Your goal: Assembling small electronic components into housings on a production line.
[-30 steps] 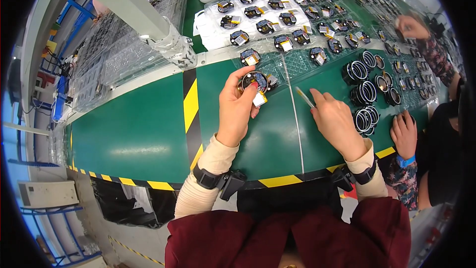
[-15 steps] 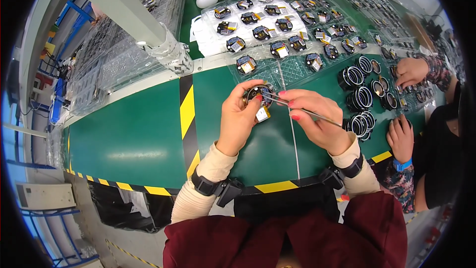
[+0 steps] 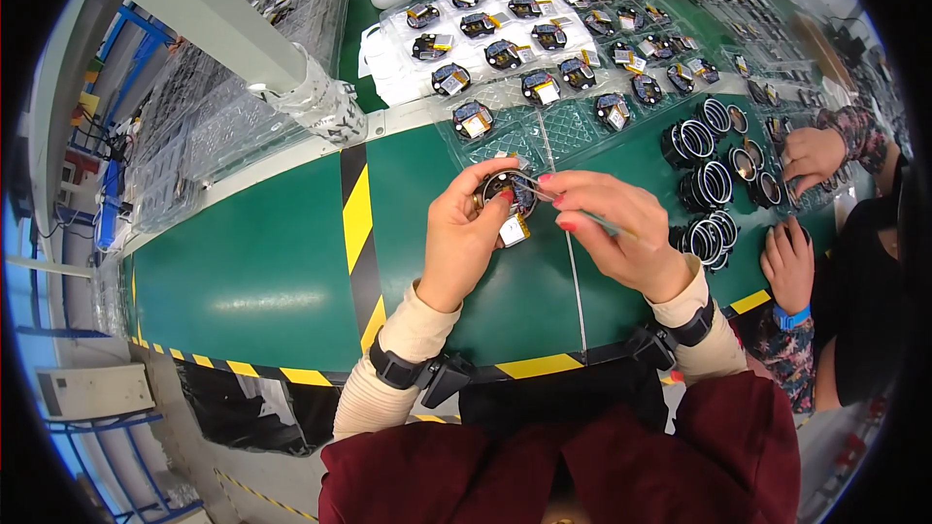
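The left hand (image 3: 458,243) pinched the round module (image 3: 496,181), seemingly to steady it, while the right hand (image 3: 629,240) gripped tweezers (image 3: 610,225) at the module's right side.

A round black housing (image 3: 499,180) is sitting open-faced in the left hand (image 3: 460,236), exposing circuitry (image 3: 524,199); a white rectangular piece (image 3: 513,231) is projecting below; a slender metallic tool (image 3: 545,195) is slanting at the right rim.
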{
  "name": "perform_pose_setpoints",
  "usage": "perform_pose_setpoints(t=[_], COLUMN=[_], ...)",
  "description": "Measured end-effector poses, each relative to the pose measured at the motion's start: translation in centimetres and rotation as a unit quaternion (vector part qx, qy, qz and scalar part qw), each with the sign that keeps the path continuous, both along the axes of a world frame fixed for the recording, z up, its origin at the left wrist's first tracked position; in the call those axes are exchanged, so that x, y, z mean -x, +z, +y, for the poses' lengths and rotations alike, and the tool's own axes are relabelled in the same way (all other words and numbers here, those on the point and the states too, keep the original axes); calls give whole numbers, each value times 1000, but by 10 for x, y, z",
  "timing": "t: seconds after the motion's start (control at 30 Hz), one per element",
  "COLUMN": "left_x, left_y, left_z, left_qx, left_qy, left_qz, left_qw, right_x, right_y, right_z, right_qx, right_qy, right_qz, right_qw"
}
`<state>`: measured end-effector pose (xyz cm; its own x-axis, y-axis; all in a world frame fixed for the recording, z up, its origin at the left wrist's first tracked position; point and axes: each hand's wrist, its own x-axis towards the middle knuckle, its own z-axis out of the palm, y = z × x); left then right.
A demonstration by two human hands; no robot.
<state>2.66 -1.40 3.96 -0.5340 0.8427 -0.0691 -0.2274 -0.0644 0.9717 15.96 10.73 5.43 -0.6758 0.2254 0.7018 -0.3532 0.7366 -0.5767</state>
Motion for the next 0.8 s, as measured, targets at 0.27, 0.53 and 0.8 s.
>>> perform_pose_setpoints(t=[0.27,0.53,0.8], left_x=[-1,-3,-2], left_y=[0,0,-1], left_z=[0,5,-2], left_qx=[-7,-24,-18], left_qy=[-8,11,-60], left_qz=[14,1,29], left_qw=[1000,1000,998], right_x=[-2,-2,7], right_y=[-8,-7,-17], right_z=[-6,-14,-16], right_qx=[73,181,311], right_qy=[-2,-77,-37], right_qz=[22,-11,-124], right_qw=[997,980,941])
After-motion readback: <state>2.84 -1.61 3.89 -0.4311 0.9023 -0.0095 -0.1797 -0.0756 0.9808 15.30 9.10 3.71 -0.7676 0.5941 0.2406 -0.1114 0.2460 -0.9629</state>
